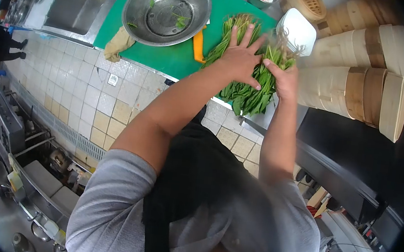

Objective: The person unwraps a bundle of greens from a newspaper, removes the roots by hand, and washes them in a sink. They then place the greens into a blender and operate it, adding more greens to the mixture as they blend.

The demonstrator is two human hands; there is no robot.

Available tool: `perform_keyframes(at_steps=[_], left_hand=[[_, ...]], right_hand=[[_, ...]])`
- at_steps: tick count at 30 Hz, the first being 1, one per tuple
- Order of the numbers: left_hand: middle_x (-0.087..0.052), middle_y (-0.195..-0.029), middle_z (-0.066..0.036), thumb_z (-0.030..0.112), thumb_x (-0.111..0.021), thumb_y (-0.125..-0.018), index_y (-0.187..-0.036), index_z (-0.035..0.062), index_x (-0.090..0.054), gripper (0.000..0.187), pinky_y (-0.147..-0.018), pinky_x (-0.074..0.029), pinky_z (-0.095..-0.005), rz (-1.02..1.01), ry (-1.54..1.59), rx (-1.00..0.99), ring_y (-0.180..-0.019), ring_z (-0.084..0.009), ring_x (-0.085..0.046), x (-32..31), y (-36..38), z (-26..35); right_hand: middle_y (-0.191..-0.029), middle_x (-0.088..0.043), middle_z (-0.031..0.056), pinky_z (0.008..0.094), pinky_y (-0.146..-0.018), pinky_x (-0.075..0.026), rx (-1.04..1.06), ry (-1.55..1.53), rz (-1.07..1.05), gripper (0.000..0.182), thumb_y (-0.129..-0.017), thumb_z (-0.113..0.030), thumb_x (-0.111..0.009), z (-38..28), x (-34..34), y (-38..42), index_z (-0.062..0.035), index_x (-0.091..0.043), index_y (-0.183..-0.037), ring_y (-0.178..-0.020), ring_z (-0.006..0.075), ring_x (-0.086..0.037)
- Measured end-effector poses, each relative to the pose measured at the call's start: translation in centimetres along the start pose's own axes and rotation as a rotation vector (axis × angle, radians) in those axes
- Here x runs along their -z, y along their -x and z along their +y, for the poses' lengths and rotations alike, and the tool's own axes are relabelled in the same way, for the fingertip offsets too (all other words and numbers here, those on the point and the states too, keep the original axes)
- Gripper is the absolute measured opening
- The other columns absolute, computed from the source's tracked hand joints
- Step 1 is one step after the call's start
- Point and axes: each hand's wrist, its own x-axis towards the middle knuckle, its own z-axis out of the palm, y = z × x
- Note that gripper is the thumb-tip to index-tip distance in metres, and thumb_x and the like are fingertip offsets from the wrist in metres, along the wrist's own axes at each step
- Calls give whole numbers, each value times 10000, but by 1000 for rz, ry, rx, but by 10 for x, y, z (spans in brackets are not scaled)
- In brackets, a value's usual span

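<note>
A bunch of long leafy greens [245, 93] lies on the right end of a green cutting board [170, 57], its leaves hanging over the counter edge. My left hand [242, 56] lies flat on the bunch with fingers spread. At the bunch's right side, my right hand [283, 79] is closed around some of the stems. An orange-handled tool [198, 46] lies on the board just left of the greens.
A large metal bowl [166, 10] holding a few green scraps stands on the board, with a crumpled cloth [119, 44] at its left. Bamboo steamers [368, 70] are stacked at the right behind a white container [297, 30]. A sink [74, 4] is far left. A person [2, 43] stands on the tiled floor.
</note>
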Motion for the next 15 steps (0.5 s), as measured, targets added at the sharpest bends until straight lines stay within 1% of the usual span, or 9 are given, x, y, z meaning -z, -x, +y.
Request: perform_keyframes(at_steps=[1,4,5,7,8,9,10,12,15], left_hand=[[-145,-1685,-101,782,-716,-653,-1503,205,-484,1053,-1120,89,-761,-53,-42,-22,-1527,-466,83,1,-5,-1],[-227,-1667,-78,753,-739,-657,-1500,215,-490,1031,-1138,107,-735,-153,-25,-52,-1542,-424,34,-8,-14,-6],[-241,-1662,-73,760,-737,-651,-1500,216,-489,1039,-1136,110,-737,-108,-33,-57,-1545,-414,30,-17,-17,-9],[-270,-1654,-63,772,-735,-641,-1502,217,-487,1054,-1132,115,-741,-21,-45,-68,-1551,-393,22,-29,-15,-9],[-256,-1659,-58,785,-730,-631,-1514,233,-466,1075,-1126,116,-748,-82,-62,-60,-1551,-394,23,-34,-18,-10],[-242,-1665,-53,797,-726,-620,-1526,248,-445,1096,-1121,117,-755,-143,-80,-52,-1551,-394,25,-21,-15,-7],[-227,-1670,-49,810,-721,-610,-1539,264,-423,1118,-1115,118,-761,-204,-99,-44,-1551,-395,26,-11,-13,-5],[-201,-1678,-47,805,-743,-580,-1546,316,-397,1137,-1101,111,-778,-244,-134,-36,-1550,-401,31,0,-10,0],[-156,-1689,-51,770,-797,-515,-1555,372,-359,1197,-1081,102,-802,-254,-166,-49,-1544,-423,47,-3,-12,-1]], right_hand=[[-1222,-653,78,309,-943,-508,15,37,-39,619,-785,32,-792,-3,-4,-1,2,-514,-1338,-1090,164,-627],[-1217,-660,73,310,-948,-507,-51,151,-74,595,-789,39,-784,-4,-14,-3,3,-526,-1324,-1096,159,-627],[-1190,-667,69,306,-948,-506,-78,167,-136,551,-792,39,-774,2,-14,-6,6,-539,-1290,-1089,151,-628],[-1146,-675,61,302,-933,-512,-40,248,-119,524,-793,37,-771,-1,-18,0,4,-545,-1264,-1062,149,-634],[-1124,-678,58,300,-926,-515,-21,288,-113,510,-793,36,-769,-1,-20,3,3,-549,-1251,-1048,148,-638],[-1061,-679,62,306,-876,-531,0,225,-95,463,-809,29,-749,5,-16,4,9,-547,-1226,-962,155,-656],[-1052,-678,67,308,-859,-534,-18,163,-111,449,-815,31,-739,-1,-15,7,14,-548,-1221,-938,157,-658],[-1034,-677,77,313,-826,-541,-52,41,-140,421,-826,34,-719,-22,-11,19,22,-551,-1212,-891,160,-662],[-989,-680,98,321,-777,-547,14,29,-69,392,-828,41,-697,-54,-3,37,29,-560,-1196,-827,177,-671]])
